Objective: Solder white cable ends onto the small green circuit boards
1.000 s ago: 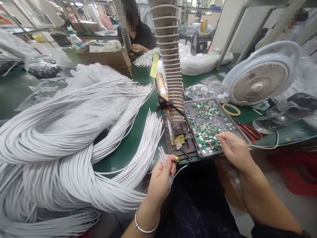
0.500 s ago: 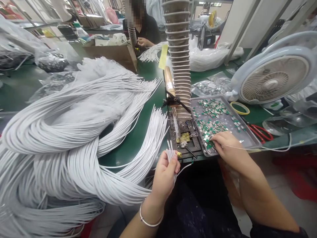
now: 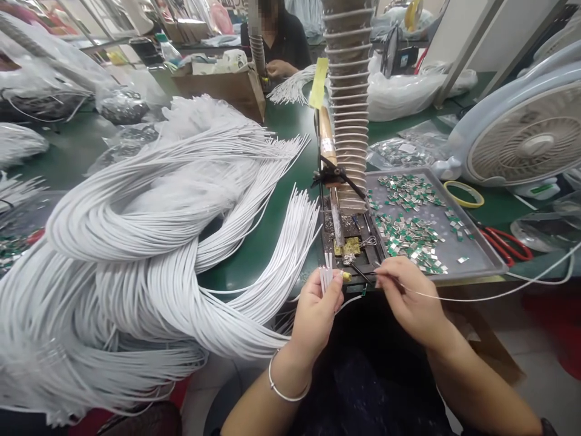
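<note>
My left hand (image 3: 314,312) is closed around several white cables (image 3: 326,278), their tips pointing up past the thumb. My right hand (image 3: 413,297) pinches a thin length of solder wire (image 3: 458,300), which trails off to the right. Between the hands and just beyond them is a dark soldering stand (image 3: 363,266) with a yellow sponge (image 3: 351,245). A soldering iron (image 3: 327,136) with a wooden handle is clamped upright over it. One small green-ended connector (image 3: 364,290) on a white cable hangs at the table edge, near my right fingertips.
A grey tray (image 3: 488,263) holds many small green-and-silver connectors (image 3: 403,233). Big white cable bundles (image 3: 136,242) cover the left. A ribbed hose (image 3: 348,103) comes down behind the iron. Yellow tape (image 3: 463,194), red-handled scissors (image 3: 506,242) and a fan (image 3: 535,142) are at right. A co-worker (image 3: 284,42) sits opposite.
My right hand has moved left from the connectors in the tray to beside the soldering stand. My left hand still grips the cables. The whole view has shifted slightly.
</note>
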Motion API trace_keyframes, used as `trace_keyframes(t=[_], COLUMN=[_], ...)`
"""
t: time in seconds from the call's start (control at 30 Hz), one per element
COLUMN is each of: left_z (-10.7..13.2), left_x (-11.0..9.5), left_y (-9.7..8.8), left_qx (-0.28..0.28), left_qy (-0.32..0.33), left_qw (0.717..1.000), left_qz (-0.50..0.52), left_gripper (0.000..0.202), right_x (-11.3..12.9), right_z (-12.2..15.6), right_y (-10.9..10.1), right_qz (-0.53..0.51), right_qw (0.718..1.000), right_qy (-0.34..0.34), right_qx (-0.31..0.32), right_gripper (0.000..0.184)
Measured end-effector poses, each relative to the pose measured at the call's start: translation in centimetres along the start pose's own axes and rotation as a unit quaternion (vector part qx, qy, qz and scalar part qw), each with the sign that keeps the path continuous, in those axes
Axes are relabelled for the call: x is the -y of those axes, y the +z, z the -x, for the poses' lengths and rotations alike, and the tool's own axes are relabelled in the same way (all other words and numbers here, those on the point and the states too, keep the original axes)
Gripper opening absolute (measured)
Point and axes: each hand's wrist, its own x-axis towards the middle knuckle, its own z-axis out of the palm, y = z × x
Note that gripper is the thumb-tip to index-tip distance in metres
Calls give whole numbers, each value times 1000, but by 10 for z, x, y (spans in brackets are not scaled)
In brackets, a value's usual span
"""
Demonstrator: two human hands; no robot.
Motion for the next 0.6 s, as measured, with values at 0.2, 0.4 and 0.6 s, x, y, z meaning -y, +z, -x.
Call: trace_keyframes(t=[0.2,0.4,0.6], left_z=[1,3,6], left_x=[-1,-5,-16], left_y=[3,8,15], left_qx=[9,6,-5], left_qy=[10,11,15], left_qw=[1000,1000,1000], left_qz=[-23,-28,-18], left_gripper=[26,21,19], right_x=[13,16,20], right_z=[4,3,3], right_y=[19,23,30], right_qz=[-45,-71,-110], right_qw=[997,994,987], right_qy=[58,67,89], right_qx=[-21,-51,-72], right_gripper=[12,13,19])
